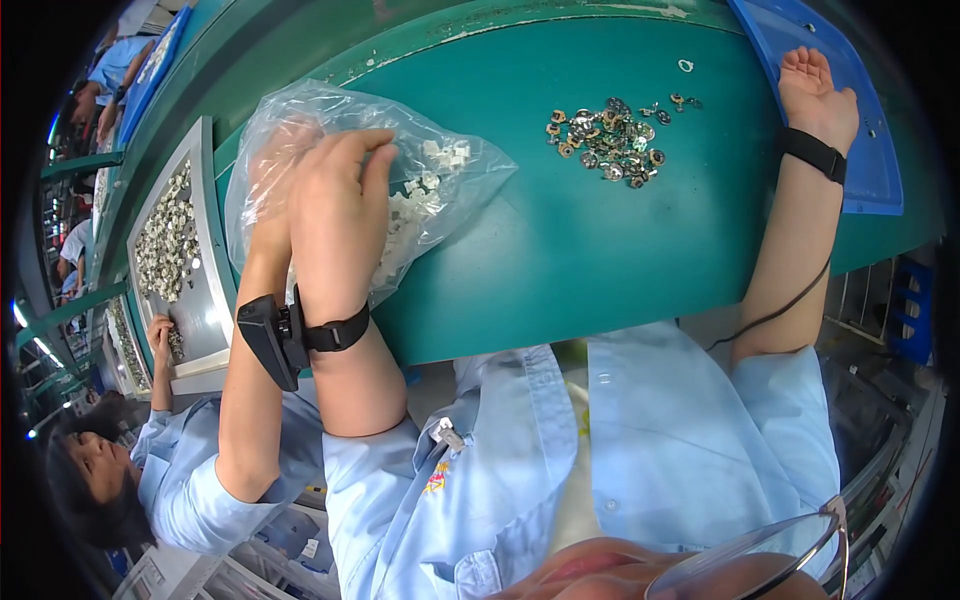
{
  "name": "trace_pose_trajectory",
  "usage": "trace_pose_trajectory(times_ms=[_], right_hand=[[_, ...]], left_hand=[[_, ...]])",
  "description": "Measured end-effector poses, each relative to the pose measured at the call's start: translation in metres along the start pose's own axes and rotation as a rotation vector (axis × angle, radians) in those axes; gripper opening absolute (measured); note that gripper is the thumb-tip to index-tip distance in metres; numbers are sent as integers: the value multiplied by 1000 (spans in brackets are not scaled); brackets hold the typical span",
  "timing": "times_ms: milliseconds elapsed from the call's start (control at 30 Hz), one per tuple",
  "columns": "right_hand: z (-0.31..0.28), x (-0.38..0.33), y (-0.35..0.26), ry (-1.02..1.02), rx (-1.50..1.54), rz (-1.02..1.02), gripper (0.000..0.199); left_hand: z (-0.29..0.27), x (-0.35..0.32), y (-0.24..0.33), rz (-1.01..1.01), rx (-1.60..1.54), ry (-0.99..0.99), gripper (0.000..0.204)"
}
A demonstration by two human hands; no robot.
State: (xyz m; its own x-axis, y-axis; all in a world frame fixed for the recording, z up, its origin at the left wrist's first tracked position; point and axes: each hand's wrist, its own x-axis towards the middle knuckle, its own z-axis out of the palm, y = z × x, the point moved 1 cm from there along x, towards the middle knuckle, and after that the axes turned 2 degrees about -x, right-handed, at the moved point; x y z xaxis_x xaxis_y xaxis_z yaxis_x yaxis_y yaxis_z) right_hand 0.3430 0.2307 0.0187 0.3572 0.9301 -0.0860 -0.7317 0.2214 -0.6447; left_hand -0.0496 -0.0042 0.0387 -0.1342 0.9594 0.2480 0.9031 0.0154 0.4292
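My left hand [345, 165], a black device strapped at its wrist, is over a clear plastic bag [465, 195] at the left of the green table. Its thumb and index finger are apart with nothing visible between them; its other fingers are partly hidden. Inside the bag lie small white blocky parts [400, 215]. Beside my left forearm a co-worker's bare arm [255, 370] reaches up, its hand [285, 145] seen through the plastic. My right hand [818, 95], palm up with fingers loosely curved, is over a blue tray [880, 165] and holds nothing visible.
A pile of small round metal parts [610, 140] lies on the green table [560, 260], with a white ring [685, 66] farther back. At left, a metal-rimmed tray [210, 260] holds many small pale parts. A co-worker in light blue [210, 450] is close on my left.
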Motion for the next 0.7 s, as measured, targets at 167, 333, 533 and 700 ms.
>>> trace_pose_trajectory(times_ms=[167,333,533,700], right_hand=[[1,-1,12,-105,-142,41,40],[25,-51,38,-282,-246,155,29],[49,-110,80,-738,246,471,23],[55,-142,79,-909,-847,9,24]], left_hand=[[15,-5,12,71,-67,-169,20],[19,-6,17,57,-36,-147,27],[26,-5,9,60,-155,-147,29],[21,-6,27,23,-295,-69,27]])
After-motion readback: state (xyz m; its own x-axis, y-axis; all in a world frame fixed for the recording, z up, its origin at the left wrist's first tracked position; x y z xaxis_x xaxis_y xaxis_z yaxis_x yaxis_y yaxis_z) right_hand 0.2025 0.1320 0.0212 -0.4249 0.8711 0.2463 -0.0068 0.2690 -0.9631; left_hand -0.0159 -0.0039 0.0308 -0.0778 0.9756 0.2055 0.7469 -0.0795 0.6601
